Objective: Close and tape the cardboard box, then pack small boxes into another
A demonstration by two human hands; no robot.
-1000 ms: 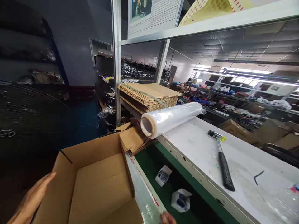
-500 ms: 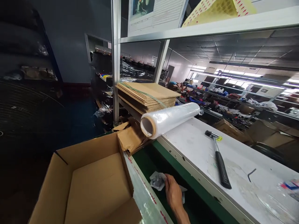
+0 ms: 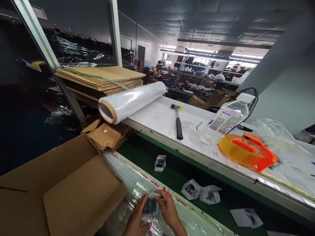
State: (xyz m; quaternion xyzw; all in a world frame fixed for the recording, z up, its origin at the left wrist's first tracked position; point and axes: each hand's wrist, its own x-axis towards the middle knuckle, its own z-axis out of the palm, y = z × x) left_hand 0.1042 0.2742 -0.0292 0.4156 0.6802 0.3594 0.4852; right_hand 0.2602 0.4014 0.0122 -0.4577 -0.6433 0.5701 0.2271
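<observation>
Holding one small clear packet point(image 3: 150, 207) between them, the left hand point(image 3: 136, 219) and right hand point(image 3: 169, 211) pinch its two sides, low over the plastic-covered box flap point(image 3: 128, 183), near the green belt point(image 3: 172, 170).

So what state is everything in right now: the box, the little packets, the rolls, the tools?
Cardboard box: open, flaps spread.
Small packet: held in both hands, left hand, right hand.
Other packets: lying loose on the green belt.
Stretch-film roll: lying on its side, overhanging the white bench.
Hammer: lying flat.
Flat cartons: stacked, strapped.
Orange tape dispenser: resting on the bench.
</observation>
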